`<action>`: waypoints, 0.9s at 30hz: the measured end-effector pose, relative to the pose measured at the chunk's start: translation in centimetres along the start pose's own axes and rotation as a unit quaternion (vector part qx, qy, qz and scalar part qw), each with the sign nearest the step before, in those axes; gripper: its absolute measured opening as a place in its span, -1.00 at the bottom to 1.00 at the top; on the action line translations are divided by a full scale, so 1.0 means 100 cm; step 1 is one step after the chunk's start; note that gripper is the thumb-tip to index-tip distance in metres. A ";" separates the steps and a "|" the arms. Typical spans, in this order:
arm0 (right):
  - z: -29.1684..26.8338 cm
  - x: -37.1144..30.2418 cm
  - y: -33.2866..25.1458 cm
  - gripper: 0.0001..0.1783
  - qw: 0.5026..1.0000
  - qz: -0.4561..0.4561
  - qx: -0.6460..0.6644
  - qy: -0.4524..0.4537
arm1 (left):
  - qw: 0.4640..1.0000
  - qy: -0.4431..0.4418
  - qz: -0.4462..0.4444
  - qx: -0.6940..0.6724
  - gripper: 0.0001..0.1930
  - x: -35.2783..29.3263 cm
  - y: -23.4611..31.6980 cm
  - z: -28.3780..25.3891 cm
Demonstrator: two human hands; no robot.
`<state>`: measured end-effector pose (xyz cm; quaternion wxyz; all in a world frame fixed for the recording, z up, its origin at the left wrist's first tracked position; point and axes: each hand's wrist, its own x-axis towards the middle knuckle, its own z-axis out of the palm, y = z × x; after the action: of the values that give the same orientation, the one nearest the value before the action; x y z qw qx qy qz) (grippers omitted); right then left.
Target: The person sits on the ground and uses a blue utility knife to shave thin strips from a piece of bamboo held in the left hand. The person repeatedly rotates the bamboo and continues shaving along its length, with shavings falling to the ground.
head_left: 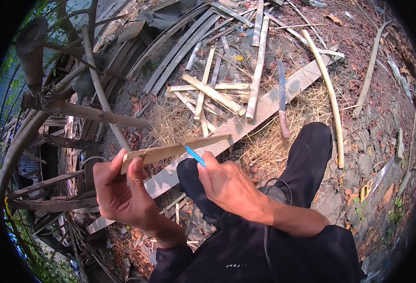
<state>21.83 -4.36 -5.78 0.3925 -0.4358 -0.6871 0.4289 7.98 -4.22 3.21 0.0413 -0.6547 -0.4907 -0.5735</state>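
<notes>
My left hand (125, 188) grips the near end of a pale split-bamboo strip (163, 152) between thumb and fingers. The strip points away to the right, slightly tilted, above my knee. My right hand (224, 181) is closed round a slim blue-handled tool (194, 155). The tool's front end meets the strip about its middle; whether it is a blade is too small to tell. A long knife with a brown handle (282, 99) lies beyond my hands, across a wide flat plank (267, 104).
Several cut bamboo pieces (217, 94) lie piled ahead, with straw-like shavings (269, 146) around the plank. A long pale pole (328, 89) rests right of my knee. Farther right lies a handsaw with a yellow handle (366, 189). Stacked branches and a wooden frame (80, 111) stand at left.
</notes>
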 end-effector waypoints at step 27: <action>-0.025 -0.019 0.089 -0.71 0.997 -0.034 0.006 -0.072 | 0.994 0.068 -0.048 0.072 -0.81 0.029 -0.048 -0.010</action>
<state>27.03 -3.32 -13.63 0.3588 -0.3774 -0.7254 0.4501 3.52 -0.66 3.36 0.0938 -0.5853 -0.5579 -0.5809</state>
